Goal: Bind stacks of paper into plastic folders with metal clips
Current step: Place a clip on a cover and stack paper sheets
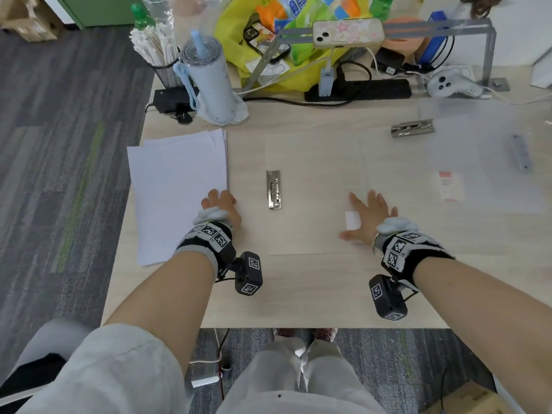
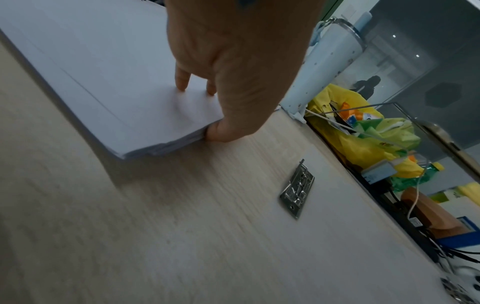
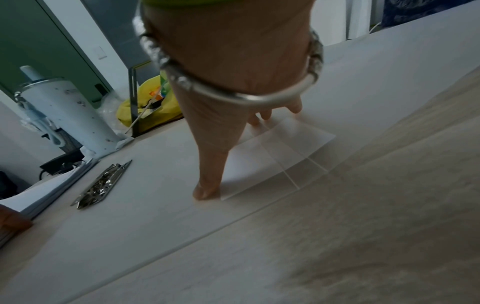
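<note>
A stack of white paper lies at the table's left. My left hand pinches its right edge, fingertips on top and thumb against the side. A clear plastic folder lies open in the middle, with a metal clip on its left part. My right hand presses flat on the folder with fingers spread, beside a small white label. A loose metal clip lies at the far right.
Another clear folder with a clip lies to the right. Along the back stand a tumbler, a mesh holder, a yellow bag, a power strip and a white controller.
</note>
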Action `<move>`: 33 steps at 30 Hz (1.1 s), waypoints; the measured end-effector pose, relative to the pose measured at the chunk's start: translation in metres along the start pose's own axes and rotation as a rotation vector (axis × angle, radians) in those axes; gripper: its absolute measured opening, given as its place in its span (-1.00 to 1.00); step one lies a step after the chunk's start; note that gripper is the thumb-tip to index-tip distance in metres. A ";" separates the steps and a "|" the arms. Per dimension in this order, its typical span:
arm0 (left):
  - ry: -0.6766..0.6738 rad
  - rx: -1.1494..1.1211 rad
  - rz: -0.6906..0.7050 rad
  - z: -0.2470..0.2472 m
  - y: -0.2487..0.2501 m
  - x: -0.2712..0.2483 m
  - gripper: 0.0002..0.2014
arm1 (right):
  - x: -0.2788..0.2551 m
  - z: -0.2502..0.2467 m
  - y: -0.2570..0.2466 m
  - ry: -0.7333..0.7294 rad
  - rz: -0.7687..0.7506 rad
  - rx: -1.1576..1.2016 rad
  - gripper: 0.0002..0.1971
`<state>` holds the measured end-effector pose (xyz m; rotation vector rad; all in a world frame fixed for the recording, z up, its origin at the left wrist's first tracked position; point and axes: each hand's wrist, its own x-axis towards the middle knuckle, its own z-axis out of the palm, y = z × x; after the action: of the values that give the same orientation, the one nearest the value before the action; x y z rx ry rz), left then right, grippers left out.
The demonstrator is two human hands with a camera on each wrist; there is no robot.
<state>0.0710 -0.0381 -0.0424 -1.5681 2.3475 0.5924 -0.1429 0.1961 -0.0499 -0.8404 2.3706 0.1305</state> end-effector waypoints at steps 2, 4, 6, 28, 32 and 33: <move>-0.006 0.012 -0.003 0.000 -0.001 0.002 -0.65 | 0.000 0.001 -0.008 -0.002 0.002 0.003 0.08; -0.009 0.014 -0.012 0.002 -0.002 0.002 -0.64 | 0.000 0.003 -0.016 -0.001 0.004 0.010 0.08; 0.009 0.013 -0.023 0.002 0.001 -0.001 -0.61 | -0.001 0.005 -0.022 0.000 0.002 0.026 0.07; -0.098 -0.005 -0.020 0.024 0.046 -0.053 -0.54 | -0.021 0.034 -0.007 0.043 -0.065 0.005 0.02; -0.117 -0.033 -0.059 0.027 0.045 -0.057 -0.53 | -0.028 0.039 -0.009 0.040 -0.079 -0.024 0.02; -0.119 -0.032 -0.059 0.027 0.045 -0.056 -0.53 | -0.029 0.040 -0.009 0.047 -0.078 -0.025 0.02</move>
<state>0.0509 0.0355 -0.0336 -1.5642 2.2084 0.6938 -0.0984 0.2158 -0.0643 -0.9568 2.3805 0.1101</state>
